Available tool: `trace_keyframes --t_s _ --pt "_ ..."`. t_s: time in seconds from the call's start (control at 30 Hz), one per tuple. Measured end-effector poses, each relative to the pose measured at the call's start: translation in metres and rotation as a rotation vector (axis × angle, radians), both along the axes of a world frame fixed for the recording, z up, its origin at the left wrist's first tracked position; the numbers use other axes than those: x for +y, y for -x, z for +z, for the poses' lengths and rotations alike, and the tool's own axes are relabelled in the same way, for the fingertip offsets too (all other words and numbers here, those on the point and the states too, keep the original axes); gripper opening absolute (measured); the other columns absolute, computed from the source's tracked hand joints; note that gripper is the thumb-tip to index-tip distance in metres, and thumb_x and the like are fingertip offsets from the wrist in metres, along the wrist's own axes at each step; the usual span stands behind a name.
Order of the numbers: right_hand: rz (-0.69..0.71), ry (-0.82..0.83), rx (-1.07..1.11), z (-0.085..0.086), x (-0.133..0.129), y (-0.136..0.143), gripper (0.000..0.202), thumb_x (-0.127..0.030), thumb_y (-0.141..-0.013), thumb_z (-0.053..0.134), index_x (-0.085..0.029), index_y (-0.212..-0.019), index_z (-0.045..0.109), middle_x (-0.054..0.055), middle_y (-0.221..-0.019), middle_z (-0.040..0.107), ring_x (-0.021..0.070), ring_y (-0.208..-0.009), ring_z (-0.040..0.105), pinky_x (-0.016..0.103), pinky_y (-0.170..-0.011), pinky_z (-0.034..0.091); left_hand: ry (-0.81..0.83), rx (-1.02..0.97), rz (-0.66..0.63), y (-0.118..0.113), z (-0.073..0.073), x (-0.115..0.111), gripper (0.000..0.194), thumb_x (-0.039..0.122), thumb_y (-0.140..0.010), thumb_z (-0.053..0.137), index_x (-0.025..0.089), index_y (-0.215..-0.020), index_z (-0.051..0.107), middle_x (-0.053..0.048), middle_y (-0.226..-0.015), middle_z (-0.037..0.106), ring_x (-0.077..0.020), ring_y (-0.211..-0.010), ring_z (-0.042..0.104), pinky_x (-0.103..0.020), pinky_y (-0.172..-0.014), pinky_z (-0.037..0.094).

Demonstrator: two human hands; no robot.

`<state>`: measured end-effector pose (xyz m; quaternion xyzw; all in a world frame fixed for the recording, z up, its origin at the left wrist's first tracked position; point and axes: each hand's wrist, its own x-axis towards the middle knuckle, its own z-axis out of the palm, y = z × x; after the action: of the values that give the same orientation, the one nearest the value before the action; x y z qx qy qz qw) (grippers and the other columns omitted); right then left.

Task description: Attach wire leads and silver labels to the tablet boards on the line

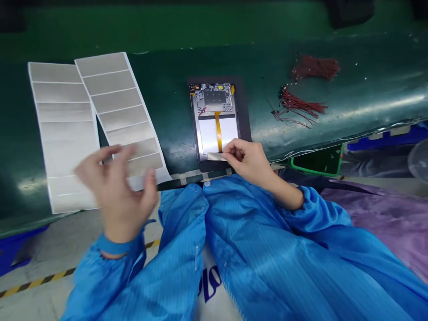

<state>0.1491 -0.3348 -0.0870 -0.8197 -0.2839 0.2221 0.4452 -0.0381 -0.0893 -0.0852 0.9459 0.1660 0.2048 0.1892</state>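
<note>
An opened tablet [195, 120] lies on the green bench, its circuit board [214, 99] at the far end. An orange ribbon cable [218, 131] runs down over the silvery-white battery area [207, 136]. At the tablet's near edge, my right hand [251, 162] pinches the end of a silver-grey adhesive strip [214, 156]. My left hand [120, 196], smeared by motion, hovers over two sheets of grey stickers with its fingers apart and nothing visible in them. The right sticker sheet [115, 98] overlaps the left sticker sheet [67, 147].
Two bundles of thin red wires, a far bundle [316, 67] and a nearer bundle [301, 104], lie right of the tablet. Below the bench edge on the right is a green-rimmed bin [316, 167]. Purple clothing [377, 218] of another person shows at the right.
</note>
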Motion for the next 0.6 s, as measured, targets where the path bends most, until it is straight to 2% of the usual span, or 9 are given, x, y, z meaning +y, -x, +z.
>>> trace_keyframes --t_s 0.1,0.17,0.27,0.37,0.47,0.53,0.6 --pt "-0.002 -0.009 0.001 -0.002 0.001 -0.002 0.011 -0.024 -0.092 0.065 -0.020 -0.082 0.063 -0.003 -0.071 0.062 0.0107 -0.061 0.048 0.028 -0.066 0.039 0.091 -0.104 -0.246 -0.020 -0.015 -0.037 0.042 0.028 -0.090 0.072 0.026 -0.132 0.069 -0.016 -0.141 0.058 -0.0440 -0.136 0.054 -0.069 -0.112 0.042" --pt "-0.012 -0.032 0.033 -0.003 0.000 -0.005 0.011 -0.026 -0.093 0.064 -0.020 -0.084 0.062 -0.003 -0.073 0.061 0.0108 -0.062 0.048 0.028 -0.065 0.039 0.110 -0.128 -0.286 -0.033 -0.028 -0.053 0.045 0.022 -0.089 0.072 0.026 -0.133 0.068 -0.015 -0.144 0.058 -0.0412 -0.138 0.052 -0.065 -0.116 0.040" --pt "0.019 -0.111 0.143 0.000 -0.002 -0.007 0.012 -0.030 -0.094 0.065 -0.021 -0.087 0.060 -0.002 -0.076 0.060 0.0114 -0.063 0.049 0.027 -0.063 0.039 0.108 -0.178 -0.303 -0.050 -0.041 -0.064 0.048 0.024 -0.088 0.075 0.029 -0.135 0.067 -0.012 -0.145 0.060 -0.0385 -0.138 0.051 -0.061 -0.117 0.041" --pt "0.098 -0.136 0.203 0.006 -0.002 -0.009 0.017 -0.035 -0.095 0.065 -0.022 -0.088 0.059 -0.002 -0.076 0.058 0.0121 -0.063 0.048 0.027 -0.061 0.039 0.069 -0.260 -0.343 -0.062 -0.042 -0.066 0.028 0.023 -0.085 0.079 0.031 -0.112 0.076 -0.006 -0.129 0.071 -0.0357 -0.126 0.060 -0.058 -0.108 0.047" --pt "0.101 -0.091 -0.002 0.006 -0.006 -0.017 0.015 -0.037 -0.100 0.060 -0.022 -0.103 0.061 0.003 -0.091 0.065 0.0169 -0.077 0.056 0.031 -0.071 0.045 0.073 -0.305 -0.288 -0.068 -0.037 -0.065 0.011 0.022 -0.082 0.080 0.029 -0.089 0.077 -0.005 -0.111 0.074 -0.0343 -0.112 0.064 -0.060 -0.100 0.049" --pt "0.084 -0.028 -0.248 -0.002 -0.013 -0.026 0.025 -0.038 -0.103 0.055 -0.022 -0.121 0.061 0.011 -0.118 0.067 0.0250 -0.104 0.060 0.039 -0.088 0.048 0.105 -0.299 -0.233 -0.069 -0.033 -0.062 0.009 0.023 -0.081 0.081 0.029 -0.086 0.076 -0.007 -0.110 0.073 -0.0350 -0.112 0.062 -0.062 -0.100 0.049" --pt "0.113 0.061 -0.451 -0.014 -0.025 -0.035 0.032 -0.038 -0.106 0.049 -0.021 -0.131 0.060 0.015 -0.134 0.063 0.0314 -0.123 0.055 0.046 -0.098 0.043 0.091 -0.316 -0.219 -0.068 -0.032 -0.060 0.012 0.021 -0.081 0.080 0.029 -0.088 0.075 -0.008 -0.114 0.072 -0.0358 -0.116 0.060 -0.062 -0.102 0.049"
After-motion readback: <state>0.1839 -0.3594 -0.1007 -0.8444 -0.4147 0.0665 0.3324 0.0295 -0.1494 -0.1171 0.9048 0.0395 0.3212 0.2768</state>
